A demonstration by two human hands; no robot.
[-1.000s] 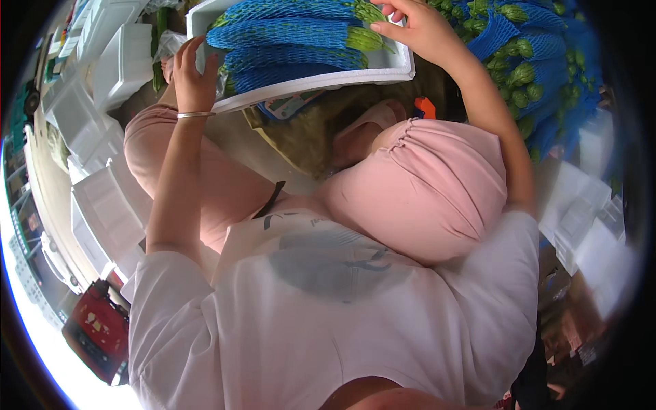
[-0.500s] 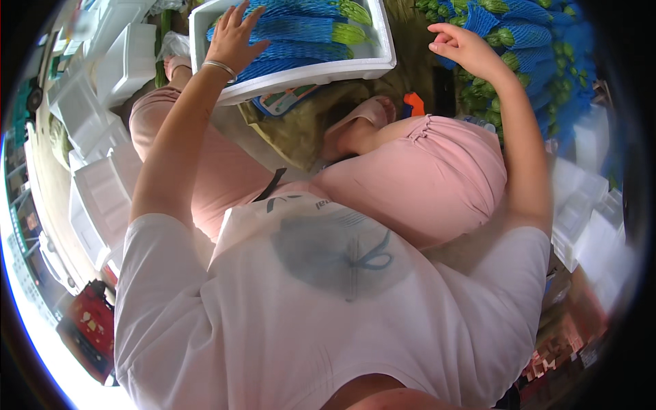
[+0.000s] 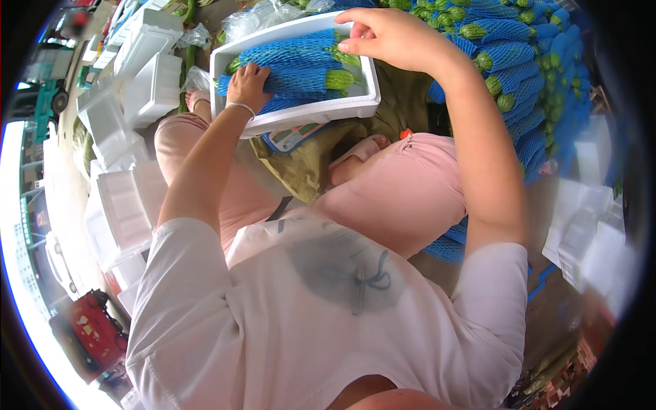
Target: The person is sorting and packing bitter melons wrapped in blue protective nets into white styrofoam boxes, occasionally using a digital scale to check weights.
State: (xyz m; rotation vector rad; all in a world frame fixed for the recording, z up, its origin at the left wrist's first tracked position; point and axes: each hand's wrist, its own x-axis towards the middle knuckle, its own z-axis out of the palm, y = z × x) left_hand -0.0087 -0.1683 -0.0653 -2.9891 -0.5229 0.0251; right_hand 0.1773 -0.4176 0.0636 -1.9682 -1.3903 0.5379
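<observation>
A white foam box (image 3: 301, 115) stands in front of me with several long green vegetables in blue mesh sleeves (image 3: 294, 80) lying side by side in it. Their pale green ends poke out at the right; their exact kind is unclear. My left hand (image 3: 249, 87) lies over the left end of the middle sleeves, fingers spread and slightly bent, not gripped round them. At the box's far right corner is my right hand (image 3: 383, 37), thumb and forefinger apart and nothing visible between them. It is close above the rim and the sleeve ends.
A big pile of blue-netted green vegetables (image 3: 509, 72) rises at the right. White foam boxes (image 3: 126, 205) stack up at the left, more foam pieces (image 3: 581, 225) at the right. Clear plastic bags (image 3: 263, 20) lie behind the box. A blue-edged packet (image 3: 290, 139) rests on brown cloth (image 3: 301, 167) before it.
My left hand has come down onto the netted vegetables, its fingers less stretched. My right hand has moved left from beside the pile to the box's right corner. The view has shifted.
</observation>
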